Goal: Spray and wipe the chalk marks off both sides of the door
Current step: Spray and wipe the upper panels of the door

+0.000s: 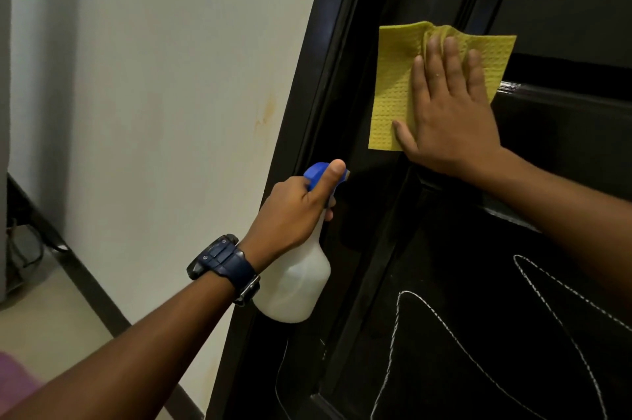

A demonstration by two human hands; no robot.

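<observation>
A dark panelled door (564,152) fills the right half of the view. White chalk marks (444,323) loop across its lower panel. My right hand (451,111) presses a yellow waffle cloth (396,84) flat against the door's middle rail, fingers straight and spread. My left hand (297,210), with a dark blue watch on its wrist, grips a white spray bottle (294,286) by its neck. Its thumb lies over the blue spray head (316,173), and the nozzle points at the door just below the cloth.
A white wall (164,94) with faint orange stains stands left of the door frame (318,104). A dark skirting board (85,286) runs along the pale floor. Dark cables or a wire object (24,248) lie at the far left, a purple thing (13,382) at the bottom left corner.
</observation>
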